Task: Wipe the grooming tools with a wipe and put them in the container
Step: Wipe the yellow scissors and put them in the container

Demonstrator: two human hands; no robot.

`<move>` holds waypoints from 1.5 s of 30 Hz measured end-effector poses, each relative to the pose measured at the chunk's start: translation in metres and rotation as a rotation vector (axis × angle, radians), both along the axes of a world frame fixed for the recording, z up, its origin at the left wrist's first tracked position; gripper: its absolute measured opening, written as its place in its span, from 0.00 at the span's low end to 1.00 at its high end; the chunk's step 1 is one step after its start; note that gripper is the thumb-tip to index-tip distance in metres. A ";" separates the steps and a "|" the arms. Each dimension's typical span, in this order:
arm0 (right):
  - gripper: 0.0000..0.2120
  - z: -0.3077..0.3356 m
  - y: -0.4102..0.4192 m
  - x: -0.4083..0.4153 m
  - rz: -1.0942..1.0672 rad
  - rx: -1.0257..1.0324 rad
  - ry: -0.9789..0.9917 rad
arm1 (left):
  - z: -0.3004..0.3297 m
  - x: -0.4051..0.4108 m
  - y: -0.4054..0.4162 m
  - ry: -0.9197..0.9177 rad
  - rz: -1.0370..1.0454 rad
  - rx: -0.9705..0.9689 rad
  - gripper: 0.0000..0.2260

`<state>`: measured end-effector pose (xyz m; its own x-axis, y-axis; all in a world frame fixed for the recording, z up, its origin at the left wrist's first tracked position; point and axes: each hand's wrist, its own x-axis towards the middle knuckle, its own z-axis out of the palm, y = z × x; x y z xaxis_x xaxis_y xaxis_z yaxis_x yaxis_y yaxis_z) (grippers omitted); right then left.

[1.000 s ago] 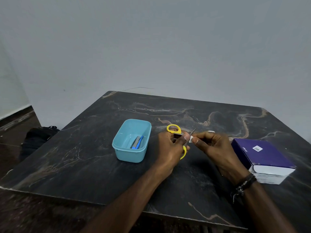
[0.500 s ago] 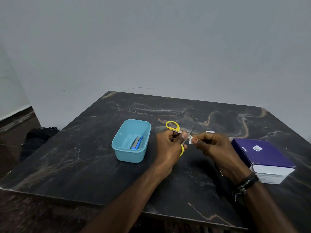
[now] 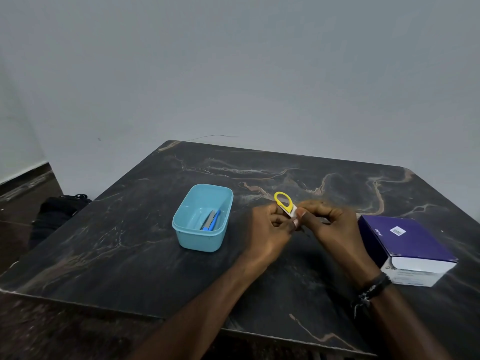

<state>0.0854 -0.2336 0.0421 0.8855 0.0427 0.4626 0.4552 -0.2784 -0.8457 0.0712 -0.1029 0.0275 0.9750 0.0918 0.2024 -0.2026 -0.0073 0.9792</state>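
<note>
1. Left hand point(image 3: 268, 229): fingers curled closed around the small scissors point(image 3: 284, 202), held above the table point(image 3: 130, 255) in front of the person.
2. Right hand point(image 3: 330, 227): thumb and fingertips pinched together on a small white wipe point(image 3: 294, 213), which is pressed against the scissors where the two hands meet. A dark beaded band sits on the wrist.
3. Scissors: one glossy yellow oval finger loop rises above the knuckles of both hands. The blades are hidden by the fingers and the wipe.
4. Wipe: only a small pale patch shows between the thumbs; its texture cannot be told.
5. Container point(image 3: 202, 219): a light-blue plastic tub, rectangular with rounded corners and a rolled rim, standing open to the left of the left hand, near but apart from it. Inside lie a flat grey metal tool point(image 3: 207, 219) and a blue-handled tool point(image 3: 215, 220), side by side.
6. Box point(image 3: 405, 242): a purple-topped, white-sided cardboard carton, lying just to the right of the right hand.
7. Table: dark polished stone with pale tan veins, corners rounded.
</note>
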 end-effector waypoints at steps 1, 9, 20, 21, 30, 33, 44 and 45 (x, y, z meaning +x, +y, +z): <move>0.10 0.000 0.000 0.000 0.008 -0.019 0.007 | -0.001 0.000 0.001 -0.039 0.008 0.024 0.06; 0.07 0.002 -0.006 -0.001 0.126 -0.051 0.069 | -0.010 0.004 0.005 -0.256 0.045 0.290 0.26; 0.06 0.004 -0.006 -0.001 0.172 0.360 0.218 | 0.006 0.000 0.001 -0.106 -0.096 -0.152 0.34; 0.10 0.004 -0.007 0.000 0.171 0.413 0.267 | 0.006 0.000 0.001 -0.042 -0.114 -0.246 0.32; 0.08 0.008 -0.005 0.001 0.189 0.592 0.493 | 0.008 -0.002 -0.001 0.129 -0.121 -0.477 0.03; 0.08 0.006 -0.003 -0.002 0.203 0.473 0.457 | 0.008 -0.001 0.001 0.126 -0.114 -0.502 0.02; 0.07 0.003 -0.003 -0.003 0.145 0.338 0.319 | 0.009 -0.006 0.000 0.013 -0.053 -0.304 0.07; 0.06 0.003 -0.003 -0.003 0.141 0.330 0.320 | 0.009 -0.005 0.000 0.009 -0.054 -0.288 0.07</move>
